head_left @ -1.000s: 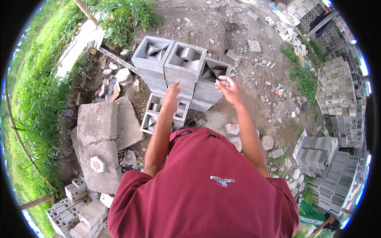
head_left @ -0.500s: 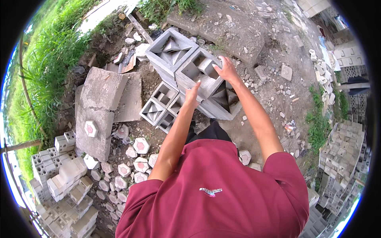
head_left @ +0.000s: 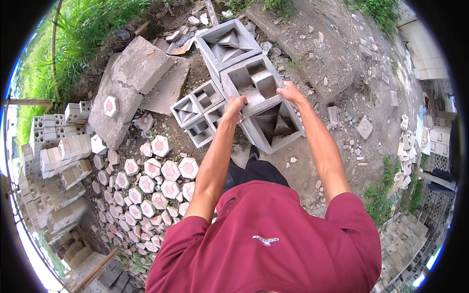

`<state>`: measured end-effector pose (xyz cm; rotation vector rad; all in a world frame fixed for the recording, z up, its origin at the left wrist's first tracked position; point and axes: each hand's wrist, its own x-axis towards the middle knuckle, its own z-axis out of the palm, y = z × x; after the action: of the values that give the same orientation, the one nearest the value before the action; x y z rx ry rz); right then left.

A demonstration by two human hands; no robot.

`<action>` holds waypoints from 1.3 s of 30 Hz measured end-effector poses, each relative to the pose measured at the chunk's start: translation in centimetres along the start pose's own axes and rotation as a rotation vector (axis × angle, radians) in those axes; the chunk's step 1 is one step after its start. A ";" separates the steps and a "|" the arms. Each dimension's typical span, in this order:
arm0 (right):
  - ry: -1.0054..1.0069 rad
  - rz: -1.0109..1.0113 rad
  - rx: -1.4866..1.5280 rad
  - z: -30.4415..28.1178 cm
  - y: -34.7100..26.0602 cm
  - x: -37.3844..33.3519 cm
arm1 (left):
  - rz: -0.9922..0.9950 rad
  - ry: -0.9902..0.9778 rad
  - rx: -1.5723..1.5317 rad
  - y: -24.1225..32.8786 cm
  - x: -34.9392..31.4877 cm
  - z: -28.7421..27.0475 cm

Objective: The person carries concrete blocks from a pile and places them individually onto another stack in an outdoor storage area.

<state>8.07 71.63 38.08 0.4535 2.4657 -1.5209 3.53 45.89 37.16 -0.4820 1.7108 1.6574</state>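
Observation:
A square grey concrete vent block (head_left: 233, 75), with a smaller box shape inside it, sits level with two other blocks. My left hand (head_left: 236, 106) is closed on its near left corner, the fingers wrapped over the edge. At its near right corner my right hand (head_left: 291, 93) grips the rim, with part of the fingers hidden. Beyond the held block stands a vent block with a pointed inner pattern (head_left: 207, 45). A similar patterned block (head_left: 293, 139) stands on the near side, close to my feet.
Smaller four-hole vent blocks (head_left: 199, 93) adjoin the stack on the left. Broken concrete slabs (head_left: 139, 63) lie farther left, with many hexagonal pavers (head_left: 171, 171) below them. Stacks of hollow blocks (head_left: 68, 151) stand at far left. Rubble (head_left: 364, 128) dots the ground on the right.
Both hands have shifted to the block's near corners and closed on its edges; the right hand's fingers were spread at the far right side before. The view has turned somewhat.

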 end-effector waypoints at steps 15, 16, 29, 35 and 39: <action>-0.287 0.149 0.694 8.2 -7.5 -17.4 | 0.242 0.126 -0.306 -5.7 -21.5 -8.1; -0.346 0.043 0.596 9.7 -6.7 -17.7 | 0.238 0.128 -0.335 -5.9 -22.9 -8.7; -0.564 0.228 0.423 25.4 -16.0 -19.3 | 0.270 0.489 -0.652 -15.2 -31.6 -20.3; -0.749 0.063 0.208 35.2 -23.2 -18.2 | 0.276 0.710 -0.749 -16.7 -35.2 -27.3; -0.889 0.101 0.256 41.4 -27.4 -18.1 | 0.349 0.841 -0.889 -17.8 -37.4 -31.4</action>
<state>15.58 20.37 48.40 -0.0738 1.5556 -1.5404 34.56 5.81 48.62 -1.5356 1.5172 2.7084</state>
